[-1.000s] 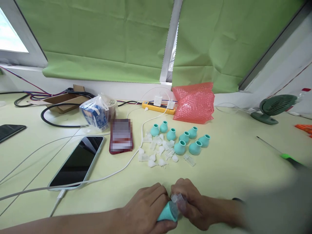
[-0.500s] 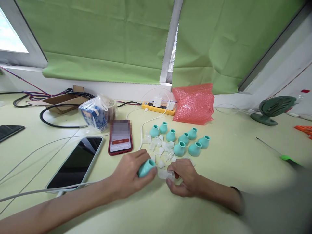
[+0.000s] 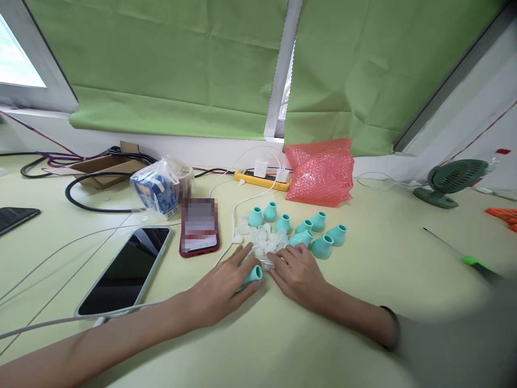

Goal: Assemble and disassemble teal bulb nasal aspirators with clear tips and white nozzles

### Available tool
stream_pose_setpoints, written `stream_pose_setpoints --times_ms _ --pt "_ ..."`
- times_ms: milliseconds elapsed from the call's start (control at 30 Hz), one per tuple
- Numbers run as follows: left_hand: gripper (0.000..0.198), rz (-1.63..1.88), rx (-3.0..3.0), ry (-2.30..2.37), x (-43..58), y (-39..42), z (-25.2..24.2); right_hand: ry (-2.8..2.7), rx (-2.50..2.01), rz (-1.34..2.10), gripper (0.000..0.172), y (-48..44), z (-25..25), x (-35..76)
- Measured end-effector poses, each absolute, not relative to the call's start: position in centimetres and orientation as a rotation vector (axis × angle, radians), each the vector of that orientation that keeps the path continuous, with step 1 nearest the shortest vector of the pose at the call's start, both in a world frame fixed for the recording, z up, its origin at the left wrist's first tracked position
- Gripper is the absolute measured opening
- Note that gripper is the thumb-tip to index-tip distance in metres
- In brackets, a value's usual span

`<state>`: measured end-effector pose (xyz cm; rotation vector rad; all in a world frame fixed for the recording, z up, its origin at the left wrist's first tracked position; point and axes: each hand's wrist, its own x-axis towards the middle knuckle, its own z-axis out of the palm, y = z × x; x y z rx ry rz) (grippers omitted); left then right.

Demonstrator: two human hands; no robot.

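Observation:
My left hand (image 3: 224,285) is curled round a teal silicone cap (image 3: 252,274) that lies on the pale green table, its open end poking out to the right. My right hand (image 3: 297,272) lies palm down beside it, fingers stretched over the near edge of a pile of small clear plastic pieces (image 3: 262,240); a clear piece sits just under its fingertips. Behind the pile stand several more teal caps (image 3: 323,245), one tipped by my right fingers.
A phone with a dark screen (image 3: 125,269) and a red-cased phone (image 3: 199,226) lie left of the pile, with white cables across the table. A pink bubble-wrap bag (image 3: 321,172), a yellow power strip (image 3: 262,178), a bagged carton (image 3: 161,188), a green fan (image 3: 448,180) and a screwdriver (image 3: 460,253) surround the area.
Both hands moved away from me to the pile. The right hand, which pinched a clear piece, now lies flat on the pieces. The left hand lowered its teal cap to the table.

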<state>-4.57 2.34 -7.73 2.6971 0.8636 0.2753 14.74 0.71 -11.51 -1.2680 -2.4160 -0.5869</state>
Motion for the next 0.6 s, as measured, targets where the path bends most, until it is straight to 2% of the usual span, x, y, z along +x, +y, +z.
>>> stream_pose_setpoints --times_ms 133,300,433,600 --pt "0.043 0.384 2.624 0.881 -4.5 2.5 -8.8 -2.358 -1.339 -0.709 0.025 1.3 -11.1 15.0" --pt "0.029 0.513 2.688 0.967 -4.2 3.0 -8.4 -2.303 -1.502 -0.71 0.031 2.5 -10.5 15.6" --pt "0.028 0.357 2.812 1.03 -4.2 3.3 -7.4 -2.298 -1.514 -0.602 0.034 2.9 -10.6 15.9" --pt "0.026 0.264 2.764 0.991 -4.4 3.6 -6.3 -2.471 -1.231 -0.433 0.04 2.1 -10.5 15.4"
